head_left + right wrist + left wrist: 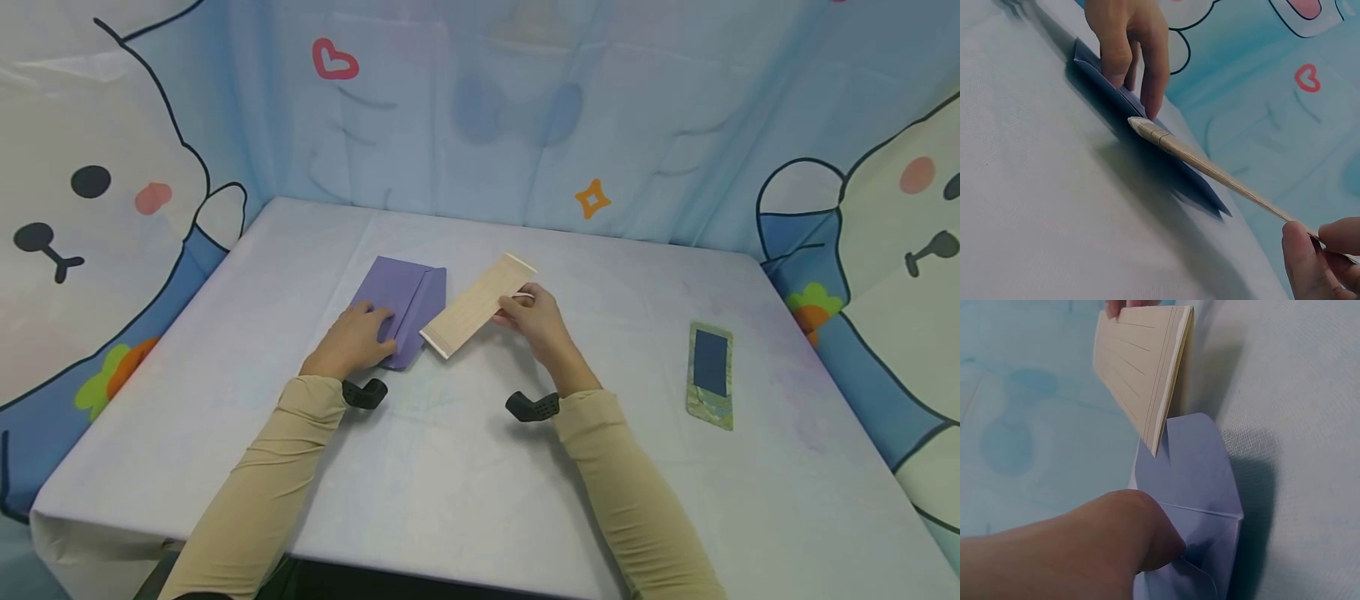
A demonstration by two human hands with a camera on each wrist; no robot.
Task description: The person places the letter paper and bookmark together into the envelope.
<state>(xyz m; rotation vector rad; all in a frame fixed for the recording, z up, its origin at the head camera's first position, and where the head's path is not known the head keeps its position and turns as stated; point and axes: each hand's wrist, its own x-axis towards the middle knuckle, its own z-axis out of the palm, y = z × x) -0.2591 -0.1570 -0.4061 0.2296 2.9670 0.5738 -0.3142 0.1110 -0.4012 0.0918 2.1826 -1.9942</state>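
Fingers of the right hand (536, 323) pinch folded lined paper (480, 304), raised beside the purple envelope (416, 310); the left hand's (349, 340) fingers, extended and unclenched, press the envelope on the white tablecloth (442, 467).

Evenly lit in the head view, with soft shadows on the white tablecloth (442, 475); dimmer, bluer and hazier in both wrist views.

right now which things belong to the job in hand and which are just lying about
In the job:
purple envelope, touched by the left hand
folded lined cream paper, held in the right hand

Seemingly just lying about:
green-patterned card with a dark blue panel, touched by neither hand
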